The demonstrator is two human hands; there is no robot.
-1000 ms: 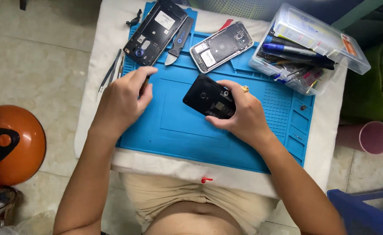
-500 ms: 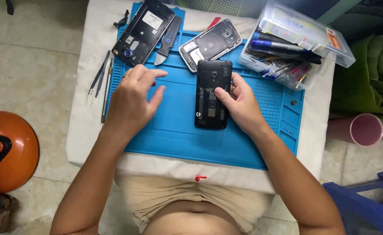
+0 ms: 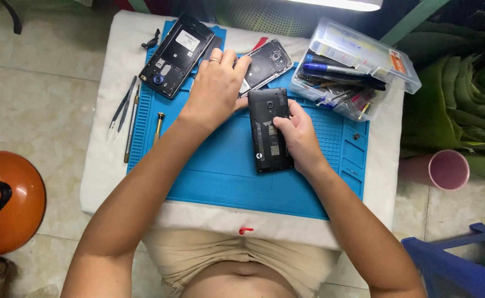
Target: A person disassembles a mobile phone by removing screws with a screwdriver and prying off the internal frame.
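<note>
Left hand (image 3: 216,91) has left the blue mat (image 3: 209,171) for its far edge, fingers loosely spread over the silver-framed phone (image 3: 264,63), grip unclear; right hand (image 3: 297,138) pins the opened black phone (image 3: 269,129) mid-mat

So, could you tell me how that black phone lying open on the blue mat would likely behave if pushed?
The black phone looks rigid and flat, so it would probably slide rather than roll or tip. With its back cover off, its exposed insides seem fragile. The right hand steadies it on the blue mat.
</note>
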